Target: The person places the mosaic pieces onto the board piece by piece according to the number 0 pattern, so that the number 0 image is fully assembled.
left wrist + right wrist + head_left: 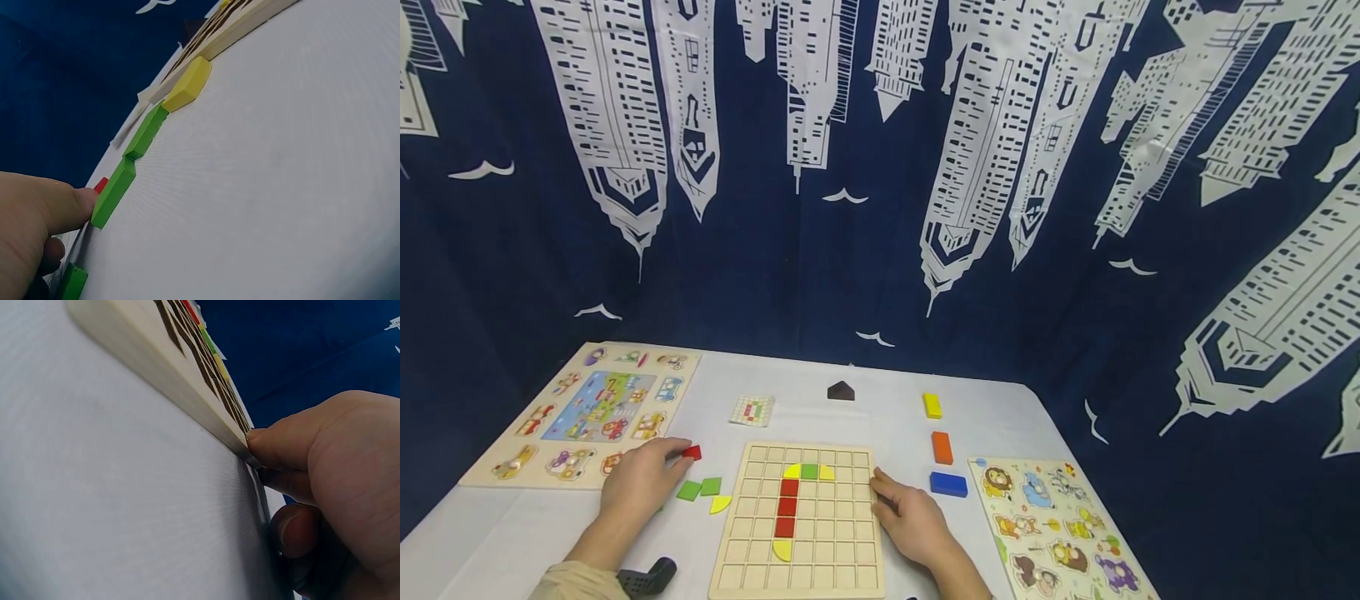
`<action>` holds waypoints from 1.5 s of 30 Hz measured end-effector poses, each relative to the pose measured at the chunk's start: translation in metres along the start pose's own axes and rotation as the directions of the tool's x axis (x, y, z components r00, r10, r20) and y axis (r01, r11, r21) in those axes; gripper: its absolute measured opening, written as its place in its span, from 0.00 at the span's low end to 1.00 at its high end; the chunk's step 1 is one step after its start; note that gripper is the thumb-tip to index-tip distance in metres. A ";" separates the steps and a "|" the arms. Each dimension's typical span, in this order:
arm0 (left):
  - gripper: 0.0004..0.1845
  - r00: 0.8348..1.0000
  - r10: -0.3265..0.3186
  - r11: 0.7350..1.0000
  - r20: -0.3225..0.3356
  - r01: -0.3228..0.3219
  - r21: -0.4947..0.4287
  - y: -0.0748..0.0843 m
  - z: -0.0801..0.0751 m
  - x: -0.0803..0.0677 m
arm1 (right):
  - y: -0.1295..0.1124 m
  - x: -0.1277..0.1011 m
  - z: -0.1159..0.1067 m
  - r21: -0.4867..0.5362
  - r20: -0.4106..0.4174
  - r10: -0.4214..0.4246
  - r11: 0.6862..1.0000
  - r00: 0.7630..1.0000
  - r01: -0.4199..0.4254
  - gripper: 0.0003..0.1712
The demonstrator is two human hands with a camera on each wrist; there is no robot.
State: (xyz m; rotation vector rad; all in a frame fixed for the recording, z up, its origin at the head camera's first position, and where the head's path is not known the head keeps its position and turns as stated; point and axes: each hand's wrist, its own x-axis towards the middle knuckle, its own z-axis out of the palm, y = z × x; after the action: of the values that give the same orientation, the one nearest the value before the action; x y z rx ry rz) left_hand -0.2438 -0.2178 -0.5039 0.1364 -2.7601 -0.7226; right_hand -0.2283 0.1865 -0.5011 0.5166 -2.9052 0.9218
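My left hand (642, 477) pinches a small red square block (693, 452) between thumb and fingertips, over the table left of the gridded wooden board (881, 575). In the left wrist view, the thumb hides most of the red block (101, 185). Near that hand lie two green square blocks (688, 490) and a yellow quarter-round block (720, 504). On the board, a column of red blocks (787, 506) has yellow quarter-rounds and a green square (809, 472) around it. My right hand (913, 518) rests with its fingertips against the board's right edge, other fingers loosely bent.
A pattern card (752, 410) lies behind the board. Vehicle puzzle (688, 367) is at left, animal puzzle (984, 477) at right. Yellow (932, 406), orange (942, 447) and blue blocks (948, 484) stand right of the board; a dark pentagonal block (841, 390) sits behind.
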 end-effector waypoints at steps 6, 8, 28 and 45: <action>0.18 1.000 0.003 1.000 -0.009 -0.003 -0.017 0.000 0.002 0.000 | 0.000 0.000 0.000 -0.006 -0.003 0.003 1.000 1.000 -0.003 0.23; 0.18 1.000 0.004 0.999 -0.012 -0.005 -0.032 0.001 0.002 -0.001 | 0.000 0.000 0.000 -0.006 -0.003 0.007 1.000 1.000 -0.007 0.23; 0.12 0.976 0.217 0.956 0.023 -0.208 -0.206 0.085 0.004 -0.050 | 0.000 0.001 -0.001 0.007 0.011 0.020 1.000 1.000 -0.020 0.23; 0.03 0.726 0.676 0.724 0.122 -0.624 -0.295 0.100 0.025 -0.077 | 0.001 0.000 0.000 -0.003 -0.005 -0.005 1.000 1.000 0.005 0.23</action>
State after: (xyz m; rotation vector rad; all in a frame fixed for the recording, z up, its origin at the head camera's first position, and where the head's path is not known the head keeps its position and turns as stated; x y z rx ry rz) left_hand -0.1798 -0.1065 -0.4948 -0.9896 -2.5870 -0.8722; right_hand -0.2283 0.1870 -0.5019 0.5204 -2.8993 0.9173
